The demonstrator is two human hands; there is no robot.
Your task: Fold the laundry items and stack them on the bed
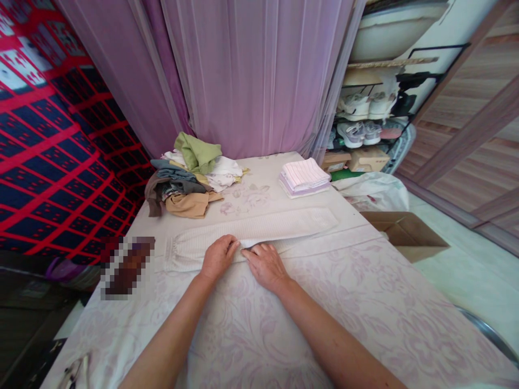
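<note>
A white ribbed garment (279, 226) lies across the cloth-covered table in a long, narrow folded strip. Its gathered, elastic-looking end (172, 252) points left. My left hand (219, 257) rests at the near edge, left of the middle, with thumb and fingers closed on the fabric. Just to its right, my right hand (266, 266) has its fingers curled over the same edge, gripping the cloth. A small dark gap shows under the fabric by the right fingers. The fingertips of both hands are partly hidden in the cloth.
A loose heap of clothes (190, 175), green on top, sits at the back left. Folded pink and lilac cloths (305, 177) are stacked at the back right. Scissors-like handles (76, 373) lie near left. An open cardboard box (405, 232) and a shoe rack (365, 121) stand at right.
</note>
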